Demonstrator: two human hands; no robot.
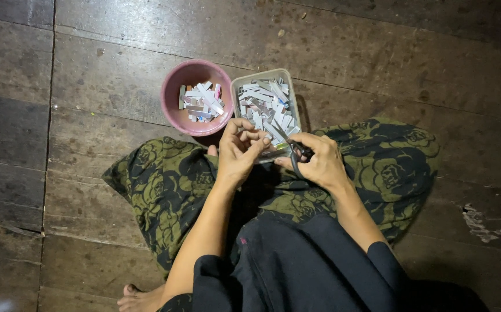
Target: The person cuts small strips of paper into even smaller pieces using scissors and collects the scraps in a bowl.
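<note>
Dark worn wooden plank floor (106, 86), boards running left to right, seams and scuffs visible, pale chipped patch at right. On it: round pink bowl (172, 110) with short pale paper strips inside; clear rectangular plastic tub (236, 86) touching the bowl's right side, also filled with strips, its near end hidden by hands. A person sits cross-legged on the boards just below both containers, green floral cloth (163, 190) spread on the floor, bare foot (137, 297) at bottom edge.
</note>
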